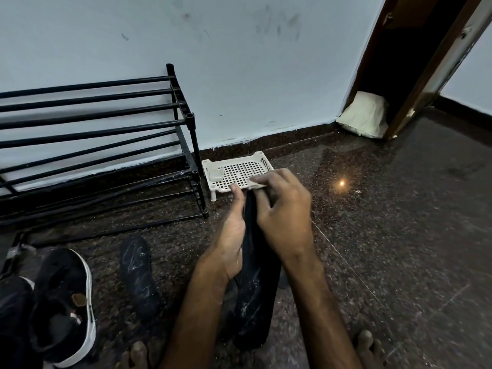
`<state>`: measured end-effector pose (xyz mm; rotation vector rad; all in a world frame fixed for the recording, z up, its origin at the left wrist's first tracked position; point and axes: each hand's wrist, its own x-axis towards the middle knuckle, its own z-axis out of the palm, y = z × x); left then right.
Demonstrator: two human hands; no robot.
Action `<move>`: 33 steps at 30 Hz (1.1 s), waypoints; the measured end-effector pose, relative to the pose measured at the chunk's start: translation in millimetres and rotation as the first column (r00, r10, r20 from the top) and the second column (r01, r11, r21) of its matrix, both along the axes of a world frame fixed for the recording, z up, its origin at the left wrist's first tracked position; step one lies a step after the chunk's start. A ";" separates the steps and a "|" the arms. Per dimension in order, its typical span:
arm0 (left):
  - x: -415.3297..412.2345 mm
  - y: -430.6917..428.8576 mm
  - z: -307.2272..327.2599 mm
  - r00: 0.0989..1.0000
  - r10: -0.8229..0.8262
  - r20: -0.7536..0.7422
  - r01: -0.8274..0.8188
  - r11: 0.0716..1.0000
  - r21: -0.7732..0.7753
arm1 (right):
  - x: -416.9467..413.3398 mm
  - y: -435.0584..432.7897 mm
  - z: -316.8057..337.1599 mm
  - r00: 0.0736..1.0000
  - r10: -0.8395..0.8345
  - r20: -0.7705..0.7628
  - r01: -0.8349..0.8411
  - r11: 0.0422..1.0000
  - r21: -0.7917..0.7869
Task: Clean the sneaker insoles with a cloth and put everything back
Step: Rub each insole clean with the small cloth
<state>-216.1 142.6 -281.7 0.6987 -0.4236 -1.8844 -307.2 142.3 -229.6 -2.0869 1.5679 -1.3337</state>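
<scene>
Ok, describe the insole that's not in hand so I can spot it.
Start at the black rack by the wall. On the floor before it, right of the sneaker, lies the insole. It lies flat with pale scratches, while the other insole is held up.

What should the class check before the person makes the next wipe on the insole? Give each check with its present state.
1. Grip: the left hand and right hand both hold the held insole: ok.
2. Cloth in hand: none shows plainly at the fingers: cannot tell.
3. Held insole clean: white specks on its lower part: not ok.
4. Second insole back in a shoe: it lies on the floor with pale scuffs: not ok.
5. Sneaker ready: it sits on the floor to the person's left, opening up: ok.
</scene>
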 end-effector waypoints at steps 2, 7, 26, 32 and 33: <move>6.2 -2.7 -3.1 0.999 0.048 -0.009 -0.048 0.999 0.003 | -0.1 2.2 2.8 0.981 0.187 -0.061 -0.180 0.978 0.102; 12.1 -7.2 -6.7 1.000 -0.004 0.008 0.004 0.999 -0.040 | -15.8 -1.1 4.7 0.981 -0.035 -0.193 0.074 0.978 0.194; 11.6 -3.7 -0.7 0.996 0.037 0.083 -0.030 0.997 -0.075 | 2.1 3.8 9.1 0.986 0.148 -0.082 -0.130 0.972 0.193; 9.9 -3.2 2.1 0.996 0.016 0.082 -0.008 0.994 -0.105 | -3.8 -0.6 11.9 0.976 -0.203 -0.078 0.211 0.971 0.111; 8.0 -1.9 4.0 0.995 0.023 0.097 -0.013 0.994 -0.106 | 0.1 -0.3 14.5 0.988 -0.145 -0.052 0.150 0.982 0.119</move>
